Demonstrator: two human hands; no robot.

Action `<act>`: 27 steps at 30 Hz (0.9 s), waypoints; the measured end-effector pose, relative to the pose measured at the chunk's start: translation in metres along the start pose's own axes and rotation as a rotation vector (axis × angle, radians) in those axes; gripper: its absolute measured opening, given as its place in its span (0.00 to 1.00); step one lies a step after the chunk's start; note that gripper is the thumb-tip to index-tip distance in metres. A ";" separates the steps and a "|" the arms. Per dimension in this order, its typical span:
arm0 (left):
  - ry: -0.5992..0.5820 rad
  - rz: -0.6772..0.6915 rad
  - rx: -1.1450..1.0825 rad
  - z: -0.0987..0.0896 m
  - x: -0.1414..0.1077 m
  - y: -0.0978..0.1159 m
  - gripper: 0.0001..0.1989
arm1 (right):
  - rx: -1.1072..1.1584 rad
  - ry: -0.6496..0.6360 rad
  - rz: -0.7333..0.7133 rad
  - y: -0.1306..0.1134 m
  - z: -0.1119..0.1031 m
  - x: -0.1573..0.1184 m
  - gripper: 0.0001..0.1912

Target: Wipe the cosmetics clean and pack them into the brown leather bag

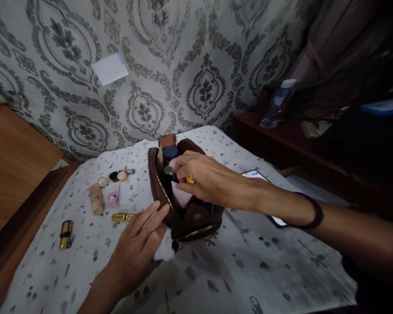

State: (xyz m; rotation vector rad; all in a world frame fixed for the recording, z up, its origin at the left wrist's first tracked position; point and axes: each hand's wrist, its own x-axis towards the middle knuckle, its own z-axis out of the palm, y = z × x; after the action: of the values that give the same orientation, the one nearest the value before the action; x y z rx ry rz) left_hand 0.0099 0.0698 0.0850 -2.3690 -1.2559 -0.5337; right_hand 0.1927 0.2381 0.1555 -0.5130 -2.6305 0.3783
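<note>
An unzipped brown toiletry bag (157, 185) stands on the patterned white sheet. My right hand (201, 176) reaches into it with the fingers pinched together. A bit of yellow (190, 179) shows at those fingers, but what they grip is mostly hidden. Inside the bag are a dark blue lid (170, 152), a dark round cap (168, 171) and a pale pink item (180, 195) just below my fingers. My left hand (139, 244) holds a crumpled white cloth or tissue (165, 247) under its palm, its fingertips against the bag's left side.
Left of the bag lie a gold tube (122, 217), a beige bottle (96, 199), a pink-and-white tube (113, 195), a black-and-gold tube (65, 234) and several small round pieces. A lit phone (253, 174) lies beneath my right forearm. A plastic bottle (277, 104) stands on a dark red surface.
</note>
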 end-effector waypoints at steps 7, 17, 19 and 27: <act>-0.013 0.001 -0.020 0.001 -0.001 -0.001 0.11 | -0.023 0.014 -0.080 -0.002 0.008 0.019 0.11; -0.005 0.012 -0.019 0.002 0.000 -0.001 0.11 | 0.006 -0.023 -0.034 -0.001 0.015 0.032 0.10; -0.015 0.018 -0.019 0.001 0.000 -0.001 0.10 | 0.019 -0.024 -0.004 0.002 0.016 0.033 0.10; -0.024 0.005 -0.030 0.000 0.001 -0.001 0.13 | 0.119 -0.007 -0.047 0.014 0.023 0.026 0.08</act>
State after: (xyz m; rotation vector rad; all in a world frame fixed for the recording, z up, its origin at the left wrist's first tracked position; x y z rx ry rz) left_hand 0.0090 0.0710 0.0855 -2.4092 -1.2609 -0.5280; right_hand 0.1638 0.2572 0.1399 -0.4111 -2.6025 0.5194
